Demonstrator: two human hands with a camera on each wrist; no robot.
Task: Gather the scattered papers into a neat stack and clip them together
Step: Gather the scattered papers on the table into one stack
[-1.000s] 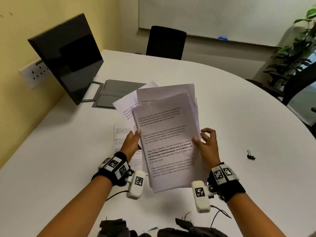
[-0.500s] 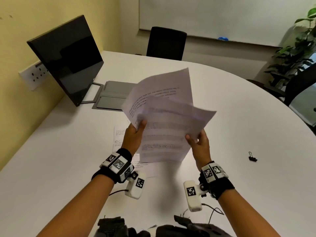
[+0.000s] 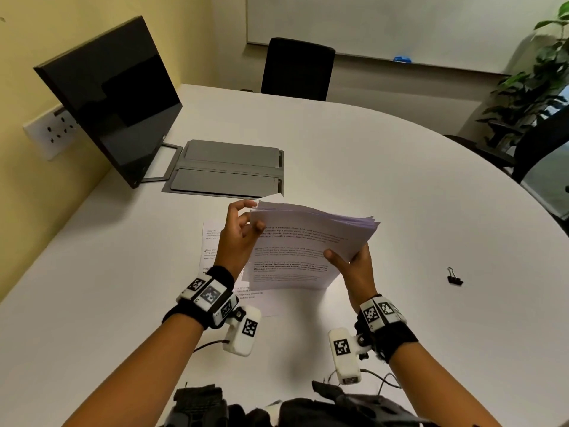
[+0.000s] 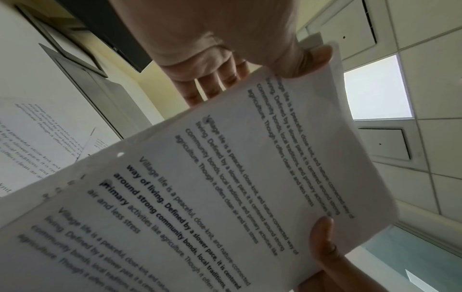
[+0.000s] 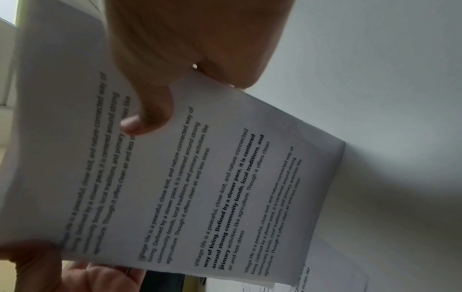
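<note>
A stack of printed papers (image 3: 303, 251) stands on its lower edge on the white table (image 3: 400, 180), leaning back. My left hand (image 3: 243, 232) grips its upper left corner, thumb on the front sheet. My right hand (image 3: 351, 263) pinches the right side, thumb on the print. Both wrist views show the papers (image 4: 225, 177) (image 5: 200, 187) close up, with the left hand (image 4: 250, 65) and right hand (image 5: 155, 102) holding them. One loose printed sheet (image 3: 212, 251) lies flat on the table behind my left hand. A black binder clip (image 3: 454, 278) lies to the right.
A dark monitor (image 3: 114, 100) leans at the left by the yellow wall, with a grey floor-box lid (image 3: 228, 167) set in the table beside it. A black chair (image 3: 297, 69) stands at the far side. A plant (image 3: 535, 87) fills the right corner.
The loosely fanned sheets held up in the air have been squared together and brought down, so the stack now stands with its lower edge on the table.
</note>
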